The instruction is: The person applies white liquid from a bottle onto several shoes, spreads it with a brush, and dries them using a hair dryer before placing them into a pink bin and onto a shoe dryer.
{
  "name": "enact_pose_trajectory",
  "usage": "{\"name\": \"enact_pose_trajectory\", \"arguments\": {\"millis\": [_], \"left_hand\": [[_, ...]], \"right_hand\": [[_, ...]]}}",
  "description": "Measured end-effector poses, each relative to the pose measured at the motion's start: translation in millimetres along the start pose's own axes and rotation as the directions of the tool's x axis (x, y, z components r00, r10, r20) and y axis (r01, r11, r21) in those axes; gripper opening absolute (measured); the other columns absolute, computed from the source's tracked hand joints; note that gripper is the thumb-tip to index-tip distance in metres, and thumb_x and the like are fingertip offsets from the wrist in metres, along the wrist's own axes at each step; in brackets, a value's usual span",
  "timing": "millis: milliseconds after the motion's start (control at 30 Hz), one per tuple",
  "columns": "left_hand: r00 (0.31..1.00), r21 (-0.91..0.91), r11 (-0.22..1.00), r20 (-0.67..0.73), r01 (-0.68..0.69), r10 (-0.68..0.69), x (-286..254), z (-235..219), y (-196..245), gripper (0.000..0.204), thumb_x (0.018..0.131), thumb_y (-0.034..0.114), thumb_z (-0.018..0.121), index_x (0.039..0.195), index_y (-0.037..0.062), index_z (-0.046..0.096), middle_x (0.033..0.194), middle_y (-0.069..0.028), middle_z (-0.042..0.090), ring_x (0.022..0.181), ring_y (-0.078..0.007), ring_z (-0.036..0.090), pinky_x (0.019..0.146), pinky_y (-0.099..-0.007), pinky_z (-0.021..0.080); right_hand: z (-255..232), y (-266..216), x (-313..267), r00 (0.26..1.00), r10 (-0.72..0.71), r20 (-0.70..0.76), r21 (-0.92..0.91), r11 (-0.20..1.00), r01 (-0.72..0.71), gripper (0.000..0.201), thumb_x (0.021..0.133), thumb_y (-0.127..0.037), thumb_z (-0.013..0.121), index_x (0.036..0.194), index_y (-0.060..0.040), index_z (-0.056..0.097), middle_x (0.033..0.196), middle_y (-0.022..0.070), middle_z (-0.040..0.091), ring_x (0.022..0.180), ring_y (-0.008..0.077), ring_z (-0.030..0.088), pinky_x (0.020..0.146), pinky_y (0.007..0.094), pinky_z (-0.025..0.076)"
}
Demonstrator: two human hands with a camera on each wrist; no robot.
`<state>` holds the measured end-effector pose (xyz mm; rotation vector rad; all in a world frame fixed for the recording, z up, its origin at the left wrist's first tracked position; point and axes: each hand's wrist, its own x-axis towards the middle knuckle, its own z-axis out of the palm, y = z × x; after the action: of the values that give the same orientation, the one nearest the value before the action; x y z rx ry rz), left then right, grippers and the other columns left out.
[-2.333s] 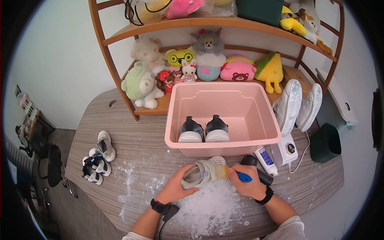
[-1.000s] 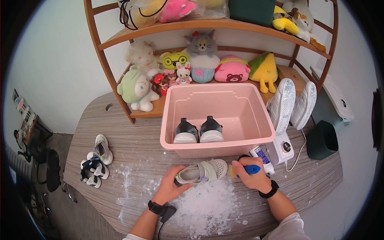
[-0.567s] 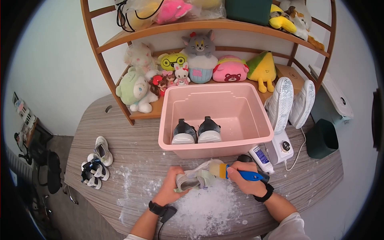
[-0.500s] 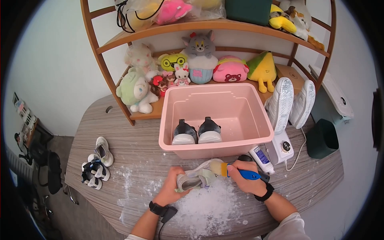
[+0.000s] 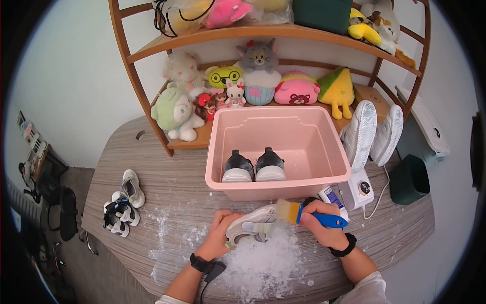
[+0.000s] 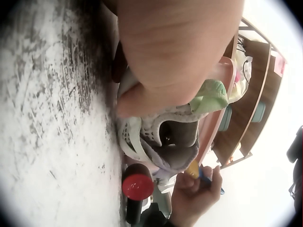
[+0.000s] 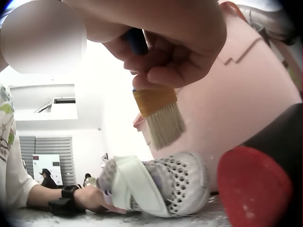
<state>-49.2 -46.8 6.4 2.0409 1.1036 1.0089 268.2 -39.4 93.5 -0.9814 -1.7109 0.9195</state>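
Shoe (image 5: 253,220) sits low over the tabletop (image 5: 116,152), in front of the tub (image 5: 283,191), behind white powder (image 5: 260,268). The left hand's (image 5: 215,240) fingers grasp its heel end; the right hand's (image 5: 324,230) fingers are wrapped round the brush (image 5: 291,211). Half a second ago the bristles lay against the toe; now they hang just above it and the shoe has tipped further, its strap towards the person, suggesting a break between strokes. Counted: one brush, one tub; other shoes: three at left (image 5: 132,188), two in the tub (image 5: 238,172), two on the white device (image 5: 358,190).
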Motion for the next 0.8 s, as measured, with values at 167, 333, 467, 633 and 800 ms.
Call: {"name": "enact_pose_trajectory", "arguments": {"millis": [167, 333, 467, 633, 800], "left_hand": [[0.994, 0.042, 0.996, -0.083, -0.073, 0.076, 2, 0, 4, 0.059, 0.076, -0.004, 0.077, 0.132, 0.0051, 0.062, 0.13, -0.0163, 0.056, 0.119, -0.0366, 0.059, 0.102, -0.0393, 0.05], [0.996, 0.055, 0.996, -0.056, -0.07, 0.074, 3, -1, 6, 0.058, 0.077, -0.004, 0.077, 0.133, 0.0056, 0.061, 0.134, -0.0158, 0.06, 0.121, -0.0369, 0.062, 0.1, -0.0403, 0.052], [0.997, 0.056, 0.997, -0.051, -0.053, 0.055, 1, -1, 4, 0.059, 0.078, -0.003, 0.078, 0.133, 0.0061, 0.061, 0.133, -0.0156, 0.061, 0.121, -0.0369, 0.062, 0.1, -0.0402, 0.052], [0.996, 0.076, 0.995, -0.058, -0.063, 0.068, 2, -1, 6, 0.06, 0.077, -0.002, 0.079, 0.134, 0.007, 0.061, 0.133, -0.0154, 0.061, 0.12, -0.0369, 0.063, 0.1, -0.0403, 0.053], [0.995, 0.058, 0.997, -0.083, -0.045, 0.05, 0, 1, 4, 0.059, 0.077, 0.0, 0.081, 0.133, 0.0068, 0.063, 0.131, -0.0153, 0.064, 0.118, -0.0359, 0.065, 0.098, -0.0401, 0.054]], "right_hand": [[9, -13, -8, 0.979, 0.073, 0.189, 0.263, 0.957, -0.121, 0.016, 0.096, -0.008, 0.071, 0.111, -0.0024, 0.07, 0.093, 0.0075, 0.074, 0.083, 0.0113, 0.07, 0.075, 0.0246, 0.053], [29, -4, -10, 0.968, 0.015, 0.249, 0.229, 0.971, -0.074, 0.019, 0.095, -0.012, 0.075, 0.111, -0.0025, 0.072, 0.095, 0.009, 0.075, 0.083, 0.0118, 0.07, 0.075, 0.0261, 0.053], [35, 5, -10, 0.974, 0.119, 0.192, 0.032, 0.991, -0.127, 0.011, 0.094, -0.012, 0.074, 0.097, -0.0009, 0.073, 0.077, 0.0085, 0.071, 0.065, 0.014, 0.068, 0.062, 0.0281, 0.052], [32, 0, -2, 0.996, -0.058, 0.069, -0.08, 0.995, 0.063, 0.013, 0.095, -0.008, 0.07, 0.084, -0.0008, 0.072, 0.064, 0.0095, 0.066, 0.052, 0.02, 0.064, 0.051, 0.0308, 0.049], [22, -4, -1, 0.99, -0.142, 0.006, -0.217, 0.966, 0.139, 0.013, 0.092, -0.002, 0.068, 0.08, -0.0007, 0.071, 0.065, 0.0108, 0.066, 0.053, 0.024, 0.064, 0.053, 0.0325, 0.05]]}}
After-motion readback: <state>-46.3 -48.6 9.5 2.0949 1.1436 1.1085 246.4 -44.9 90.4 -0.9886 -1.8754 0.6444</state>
